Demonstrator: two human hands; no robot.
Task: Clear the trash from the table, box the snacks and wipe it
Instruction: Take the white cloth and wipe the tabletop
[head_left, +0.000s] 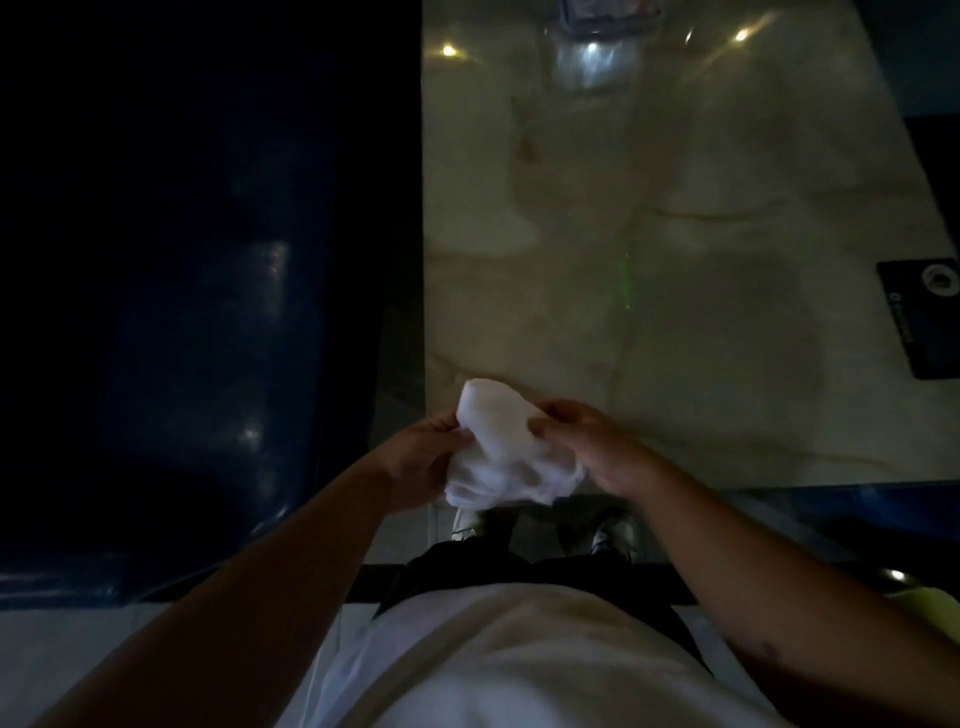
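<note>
- A crumpled white cloth (506, 447) is held above the near edge of the table (675, 234), apparently being bunched for wiping.
- The left hand (421, 457) is clamped on its left side; the right hand (587, 447) is pinched on its right.
- The cloth appears soft and thin; the tabletop is glossy and marble-patterned, and lamp glints are reflected in it.
- A dark card (922, 317) lies at the right edge.

A clear container (608, 15) is cut off at the top edge — the black card's (922, 317) print is too blurred to read
</note>
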